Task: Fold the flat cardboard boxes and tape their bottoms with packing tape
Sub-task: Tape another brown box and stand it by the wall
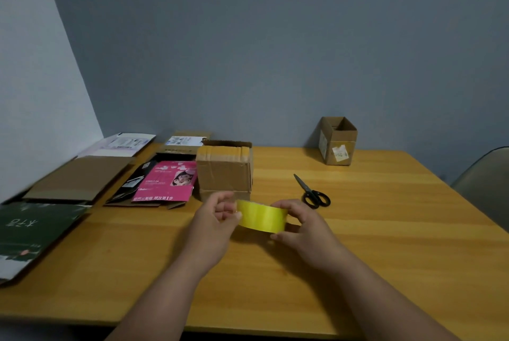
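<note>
Tape roll (261, 215) pinched between both hands' fingers (283, 204)

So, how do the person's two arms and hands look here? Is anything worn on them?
Both forearms are bare as far as the frame shows: no sleeve reaches into view. The left hand and the right hand wear no gloves, and I see no watch, bracelet or ring on either. The nails look short and plain, though they are too small to judge well.
</note>
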